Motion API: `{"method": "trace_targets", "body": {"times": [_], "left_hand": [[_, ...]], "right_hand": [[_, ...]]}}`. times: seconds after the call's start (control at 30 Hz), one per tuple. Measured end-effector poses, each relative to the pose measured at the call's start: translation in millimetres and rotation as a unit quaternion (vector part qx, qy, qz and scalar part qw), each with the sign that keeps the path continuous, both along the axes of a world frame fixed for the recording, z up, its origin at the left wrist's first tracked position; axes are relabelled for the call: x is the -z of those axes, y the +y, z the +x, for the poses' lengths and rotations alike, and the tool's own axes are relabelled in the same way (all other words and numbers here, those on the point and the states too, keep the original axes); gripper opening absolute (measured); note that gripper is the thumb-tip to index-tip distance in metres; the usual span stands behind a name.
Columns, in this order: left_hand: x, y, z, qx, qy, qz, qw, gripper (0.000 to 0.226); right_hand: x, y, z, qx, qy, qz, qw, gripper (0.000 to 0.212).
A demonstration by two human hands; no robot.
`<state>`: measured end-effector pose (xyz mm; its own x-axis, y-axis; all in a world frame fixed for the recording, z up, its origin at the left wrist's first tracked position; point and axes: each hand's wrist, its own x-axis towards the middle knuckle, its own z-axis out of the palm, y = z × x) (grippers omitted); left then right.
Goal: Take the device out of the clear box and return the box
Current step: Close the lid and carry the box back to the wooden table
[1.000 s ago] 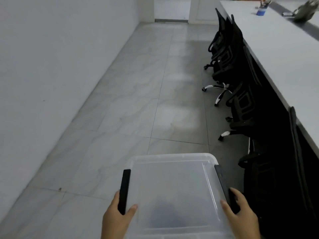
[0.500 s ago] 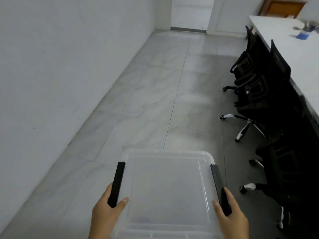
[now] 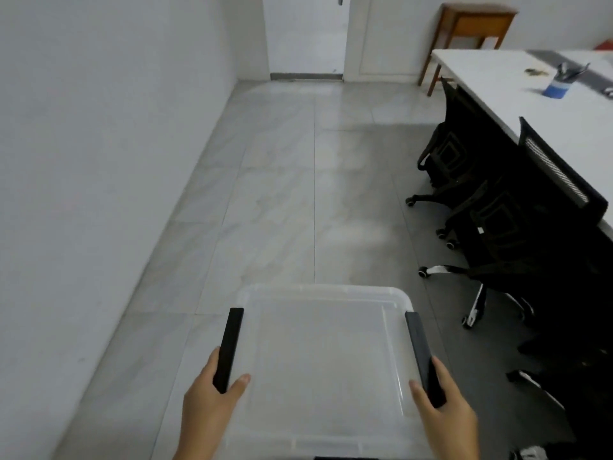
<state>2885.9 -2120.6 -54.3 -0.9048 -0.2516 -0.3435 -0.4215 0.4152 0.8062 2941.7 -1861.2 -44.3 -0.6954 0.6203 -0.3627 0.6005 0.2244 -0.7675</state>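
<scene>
A clear plastic box (image 3: 326, 356) with a frosted lid and black latch handles on both sides is carried level in front of me, low in the head view, above the tiled floor. My left hand (image 3: 212, 403) grips its left side at the black latch, thumb on the lid. My right hand (image 3: 444, 416) grips the right side at the other latch. No device shows through the lid.
A white wall (image 3: 99, 161) runs along the left. Black office chairs (image 3: 491, 207) stand on the right under a long white table (image 3: 517, 94) that bears a blue cup (image 3: 557, 86). A wooden side table (image 3: 474, 24) and a doorway (image 3: 306, 38) are at the far end.
The view has swung rightward and further down the corridor; the far doorway, wooden table and table end have come into sight. Both hands keep the same grip on the box.
</scene>
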Motion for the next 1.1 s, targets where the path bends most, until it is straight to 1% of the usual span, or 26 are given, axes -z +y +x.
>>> {"method": "trace_targets", "body": {"times": [0.07,0.13,0.27,0.47,0.67,0.77,0.9,1.0,1.1], "left_hand": [[15,6,-58,0.009,-0.030,-0.001,1.000,0.068],[25,16,-115,0.019,-0.055,-0.006,0.998,0.070],[25,39,-246,0.012,-0.049,-0.022,0.998,0.069],[-3,62,-422,-0.009,-0.012,-0.027,1.000,0.067],[15,80,-595,-0.037,-0.019,-0.012,0.999,0.062],[20,86,-701,-0.039,-0.007,0.002,0.999,0.063],[-2,102,-837,-0.005,0.022,0.000,1.000,0.062],[-12,121,-919,0.028,0.028,0.002,0.999,0.062],[1,152,-1008,0.047,0.005,0.003,0.999,0.062]], "right_hand": [[10,8,-51,0.023,-0.015,0.002,1.000,0.055],[19,16,-104,0.024,-0.035,-0.007,0.999,0.054],[22,45,-244,0.002,-0.048,-0.006,0.999,0.056],[-8,66,-432,-0.020,-0.012,0.003,1.000,0.056],[10,82,-609,-0.015,-0.015,-0.010,1.000,0.054],[17,89,-710,0.001,-0.016,-0.013,1.000,0.053],[2,101,-831,0.044,0.009,-0.021,0.999,0.050],[-5,111,-896,0.081,0.011,-0.029,0.996,0.051],[7,138,-970,0.123,-0.004,-0.027,0.992,0.050]]}}
